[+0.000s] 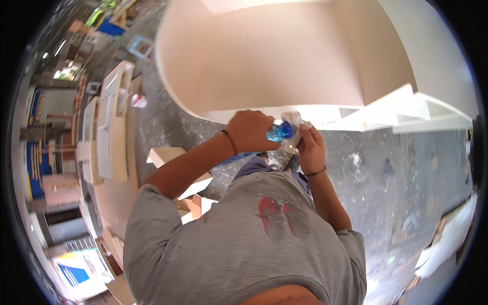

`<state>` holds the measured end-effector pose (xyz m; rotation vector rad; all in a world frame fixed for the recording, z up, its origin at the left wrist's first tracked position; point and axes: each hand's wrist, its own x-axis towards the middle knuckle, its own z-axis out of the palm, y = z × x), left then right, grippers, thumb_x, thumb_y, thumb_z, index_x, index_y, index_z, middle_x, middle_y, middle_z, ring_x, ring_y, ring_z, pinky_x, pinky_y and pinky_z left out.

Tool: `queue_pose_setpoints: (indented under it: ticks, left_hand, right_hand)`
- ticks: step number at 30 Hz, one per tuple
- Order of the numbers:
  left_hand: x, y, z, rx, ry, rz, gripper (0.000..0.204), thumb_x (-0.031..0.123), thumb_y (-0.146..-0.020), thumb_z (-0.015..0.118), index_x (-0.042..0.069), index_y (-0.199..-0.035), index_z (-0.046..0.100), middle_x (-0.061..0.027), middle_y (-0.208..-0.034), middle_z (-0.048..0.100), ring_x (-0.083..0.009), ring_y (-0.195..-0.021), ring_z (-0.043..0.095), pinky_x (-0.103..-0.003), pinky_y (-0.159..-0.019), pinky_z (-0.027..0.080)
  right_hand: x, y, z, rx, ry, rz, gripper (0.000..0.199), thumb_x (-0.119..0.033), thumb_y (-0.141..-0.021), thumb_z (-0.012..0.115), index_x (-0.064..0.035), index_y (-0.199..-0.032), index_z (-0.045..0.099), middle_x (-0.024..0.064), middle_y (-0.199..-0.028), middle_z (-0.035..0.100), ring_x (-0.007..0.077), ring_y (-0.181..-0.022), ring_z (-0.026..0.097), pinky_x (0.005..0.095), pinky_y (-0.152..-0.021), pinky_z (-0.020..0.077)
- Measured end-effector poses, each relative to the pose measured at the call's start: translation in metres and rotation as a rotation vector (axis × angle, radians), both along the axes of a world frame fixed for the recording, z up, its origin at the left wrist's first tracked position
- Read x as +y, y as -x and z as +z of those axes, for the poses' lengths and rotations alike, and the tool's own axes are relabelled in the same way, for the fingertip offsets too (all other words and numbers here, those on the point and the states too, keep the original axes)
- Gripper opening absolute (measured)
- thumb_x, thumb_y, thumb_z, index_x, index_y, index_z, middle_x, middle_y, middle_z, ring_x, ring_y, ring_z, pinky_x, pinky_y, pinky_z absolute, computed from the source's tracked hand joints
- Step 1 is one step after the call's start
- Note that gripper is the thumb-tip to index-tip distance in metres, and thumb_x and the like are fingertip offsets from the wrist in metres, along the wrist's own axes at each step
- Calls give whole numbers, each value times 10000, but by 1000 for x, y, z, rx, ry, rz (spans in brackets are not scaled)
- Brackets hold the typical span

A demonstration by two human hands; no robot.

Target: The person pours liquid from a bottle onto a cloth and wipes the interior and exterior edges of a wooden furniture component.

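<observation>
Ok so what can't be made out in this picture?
Head view:
Blue bottle: one end, hidden by the left hand.
White wad: cloth or paper, too blurred to tell; partly covered by the right hand.
Pale cabinet: its far part, cut off by the top edge.
Red-and-white container: contents, too small and blurred.

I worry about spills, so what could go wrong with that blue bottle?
The blue bottle in the left hand points sideways at the crumpled whitish cloth in the right hand, so any liquid inside might drip onto the floor. It might also splash the big pale furniture piece just ahead. And someone stepping left could trip on the pale box-like piece.
</observation>
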<state>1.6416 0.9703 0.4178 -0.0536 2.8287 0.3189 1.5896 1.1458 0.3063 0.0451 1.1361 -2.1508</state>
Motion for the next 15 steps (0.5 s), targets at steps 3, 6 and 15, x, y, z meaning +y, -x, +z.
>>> queue_pose_setpoints:
  ticks: [3, 6, 15]
  left_hand:
    - [-1, -3, 3, -23, -46, 63, 511, 549, -649, 721, 63, -789, 647, -130, -734, 661, -315, -738, 667, -417, -683, 519]
    - [-7, -13, 5, -35, -23, 132, 505, 549, -645, 720, 70, -788, 647, -129, -727, 658, -310, -733, 667, -414, -683, 520]
    - [-49, -43, 10, 77, -6, 157, 487, 522, -646, 739, 59, -759, 640, -141, -716, 652, -318, -727, 667, -424, -683, 525]
  right_hand:
    - [-14, -9, 3, 95, -33, -8, 279, -178, -968, 540, 3, -1166, 617, -18, -891, 632, 19, -733, 503, 187, -609, 386]
    - [-23, -11, 6, 151, -46, 22, 319, -172, -967, 542, 22, -1216, 594, -8, -945, 639, 20, -756, 502, 185, -630, 391]
    - [-61, -1, 19, -144, 171, 177, 271, -162, -972, 504, 34, -1151, 558, 85, -1028, 637, 177, -907, 632, 310, -784, 511]
